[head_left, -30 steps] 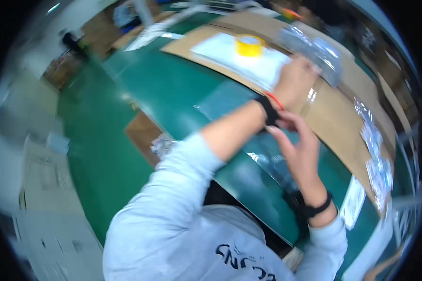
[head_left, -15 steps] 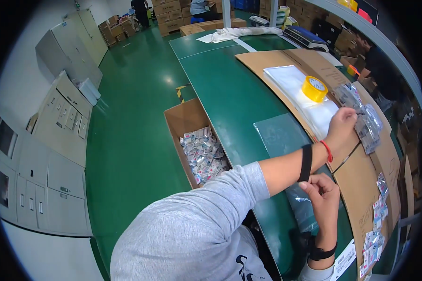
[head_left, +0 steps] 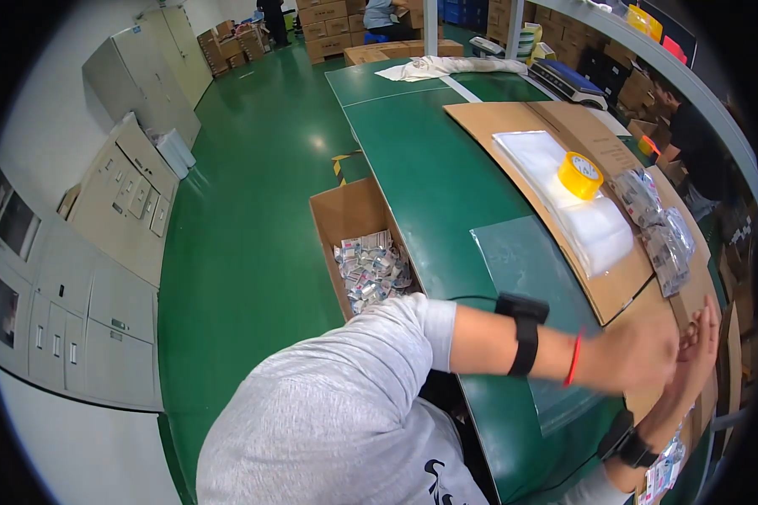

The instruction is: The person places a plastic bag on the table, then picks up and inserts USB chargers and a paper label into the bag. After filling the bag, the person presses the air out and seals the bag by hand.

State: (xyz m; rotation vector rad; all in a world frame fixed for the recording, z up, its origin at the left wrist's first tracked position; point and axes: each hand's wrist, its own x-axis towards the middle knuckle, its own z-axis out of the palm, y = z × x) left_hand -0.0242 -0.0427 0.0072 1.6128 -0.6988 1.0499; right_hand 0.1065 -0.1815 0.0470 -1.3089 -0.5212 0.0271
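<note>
Left hand (head_left: pixel 636 355) moved from the bagged packets (head_left: pixel 669 248) to beside the right hand (head_left: pixel 696 353); blur, overlap: cannot tell either grip. Packets lie on cardboard (head_left: pixel 594 126), near both. Suggest keeping forearm cable (head_left: pixel 472 297) slack.

The clear packets (head_left: pixel 669 257) look glossy plastic, the flat sheet (head_left: pixel 596 139) matt cardboard, the sleeve (head_left: pixel 345 362) cloth

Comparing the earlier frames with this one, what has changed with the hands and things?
The right hand has let go of the black strap on the left forearm and moved rightward. The left hand, now blurred, has come back from the bagged packs to beside it; contact is unclear. The yellow tape roll stays on the white bags, and the open carton of packets stays beside the table.
</note>
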